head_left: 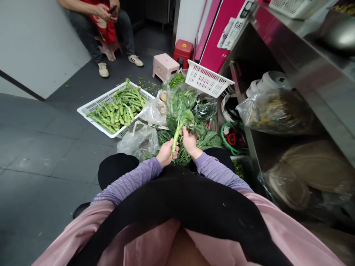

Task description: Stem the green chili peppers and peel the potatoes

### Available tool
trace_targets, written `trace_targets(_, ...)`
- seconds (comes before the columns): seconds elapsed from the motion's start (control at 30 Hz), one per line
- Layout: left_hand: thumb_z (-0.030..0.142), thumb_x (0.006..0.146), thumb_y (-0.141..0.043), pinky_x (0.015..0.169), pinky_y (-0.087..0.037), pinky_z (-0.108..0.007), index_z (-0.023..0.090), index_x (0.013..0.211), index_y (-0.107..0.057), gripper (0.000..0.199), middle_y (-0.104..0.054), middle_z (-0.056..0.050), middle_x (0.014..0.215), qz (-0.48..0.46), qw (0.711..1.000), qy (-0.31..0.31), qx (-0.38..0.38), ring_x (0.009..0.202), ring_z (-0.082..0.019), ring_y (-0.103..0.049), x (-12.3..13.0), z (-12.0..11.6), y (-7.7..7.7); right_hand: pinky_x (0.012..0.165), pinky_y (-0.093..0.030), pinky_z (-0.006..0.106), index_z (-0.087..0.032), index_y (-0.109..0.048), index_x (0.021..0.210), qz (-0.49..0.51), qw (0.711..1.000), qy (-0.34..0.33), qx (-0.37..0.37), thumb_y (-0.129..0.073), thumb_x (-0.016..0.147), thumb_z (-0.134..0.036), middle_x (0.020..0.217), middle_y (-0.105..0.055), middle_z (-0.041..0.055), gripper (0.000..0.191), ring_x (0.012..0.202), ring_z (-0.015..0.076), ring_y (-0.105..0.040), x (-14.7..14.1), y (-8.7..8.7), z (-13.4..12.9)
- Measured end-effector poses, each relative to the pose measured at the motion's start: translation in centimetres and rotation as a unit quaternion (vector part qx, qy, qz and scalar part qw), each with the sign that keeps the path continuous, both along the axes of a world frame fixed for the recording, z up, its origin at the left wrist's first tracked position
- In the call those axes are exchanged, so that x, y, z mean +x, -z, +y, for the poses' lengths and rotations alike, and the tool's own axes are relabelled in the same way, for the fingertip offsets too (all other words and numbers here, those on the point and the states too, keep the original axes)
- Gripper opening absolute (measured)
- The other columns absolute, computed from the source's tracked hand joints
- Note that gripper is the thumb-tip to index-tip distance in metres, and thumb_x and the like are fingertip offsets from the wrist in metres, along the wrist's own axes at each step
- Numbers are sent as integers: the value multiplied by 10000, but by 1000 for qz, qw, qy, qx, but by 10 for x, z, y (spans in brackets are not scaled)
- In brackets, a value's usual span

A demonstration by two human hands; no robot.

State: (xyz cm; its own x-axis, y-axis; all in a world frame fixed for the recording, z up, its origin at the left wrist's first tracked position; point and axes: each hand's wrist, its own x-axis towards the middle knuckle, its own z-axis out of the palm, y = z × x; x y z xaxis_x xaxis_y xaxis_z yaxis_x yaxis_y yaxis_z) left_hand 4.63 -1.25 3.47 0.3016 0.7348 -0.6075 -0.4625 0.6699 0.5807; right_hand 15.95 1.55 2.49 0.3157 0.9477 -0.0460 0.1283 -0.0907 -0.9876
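Wrapped round the lower end of a thick green stalk [175,139] is my left hand [166,152]. The stalk is tilted, with leaves at its top. My right hand [189,141] is at the stalk's upper right side, fingers pinched together by the leaves; what lies between those fingers is too small to make out. Under both hands is a heap of leafy greens [209,140]. To the left, a white basket [95,106] holds many trimmed green stalks [119,111]. A clear plastic bag [137,142] rests between that basket and my left knee.
A white basket [208,79] leans beyond the greens, near a pink stool [165,66] and a red stool [183,51]. At right stand metal shelves [302,55] with bagged goods and a green basket [234,150] beside them. A seated person [102,29] holds a phone at upper left.
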Motion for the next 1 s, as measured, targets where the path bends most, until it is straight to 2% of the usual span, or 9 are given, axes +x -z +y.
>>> trace_targets(0.1,423,1062,-404,342,-243,-174,186,799,-492,365,-420,42,503,14,998,-40,-49,337,-68,-319,-7,13,-4,958,-564,380,-253,-580,749,6,993,-120,4,-782,786,-417,879,-701,49,263,1006,223,-669,1,3,-15)
trace_targets(0.17,416,1079,-347,327,-224,-174,185,788,-490,398,-382,49,486,3,998,-9,-59,332,-74,-299,-13,17,-6,889,-586,370,-241,-560,766,34,994,-101,0,-749,825,-458,862,-696,50,294,942,208,-678,5,1,-8)
trace_targets(0.3,435,1091,-258,310,-231,-176,178,753,-485,481,-311,58,480,-84,989,106,-59,329,-83,-285,-22,12,-10,661,-578,258,-219,-498,806,151,987,18,-57,-647,920,-386,723,-651,-11,251,644,112,-621,23,-17,31)
trace_targets(0.4,433,1091,-216,294,-209,-184,177,722,-476,519,-268,59,477,-118,978,160,-71,318,-85,-247,-24,7,-12,568,-566,241,-199,-534,842,281,953,-52,-101,-683,890,-309,700,-672,-11,191,584,112,-618,28,-30,43)
trace_targets(0.5,436,1095,-202,289,-164,-177,171,722,-486,538,-254,66,474,-115,976,170,-78,309,-73,-198,-22,4,-11,589,-601,283,-193,-567,865,336,934,-97,-68,-638,927,-397,726,-707,22,224,654,158,-677,17,-36,37)
trace_targets(0.63,449,1097,-207,293,-148,-168,173,724,-472,535,-256,70,471,-126,977,160,-66,312,-70,-180,-17,1,-7,660,-609,244,-180,-573,831,324,946,2,-24,-695,903,-301,683,-682,-15,186,609,113,-659,-5,-37,27)
trace_targets(0.73,452,1095,-198,287,-140,-169,187,709,-437,526,-224,75,466,-167,972,163,-38,317,-80,-154,-16,-1,-2,731,-623,266,-173,-555,833,363,929,61,-20,-649,944,-256,655,-672,-26,168,595,99,-657,-16,-41,25)
trace_targets(0.87,439,1092,-149,273,-165,-170,191,703,-436,544,-225,75,459,-198,962,187,-6,325,-84,-94,-17,-3,2,818,-632,300,-183,-517,829,415,904,97,-23,-612,969,-183,638,-660,-43,169,621,95,-672,-22,-53,24)
trace_targets(1.0,415,1089,-122,266,-201,-163,196,697,-433,545,-218,79,449,-201,957,209,25,333,-84,-49,-22,-3,5,776,-642,276,-181,-507,808,446,885,82,-105,-517,1008,-106,591,-622,-43,214,554,78,-623,-16,-62,25)
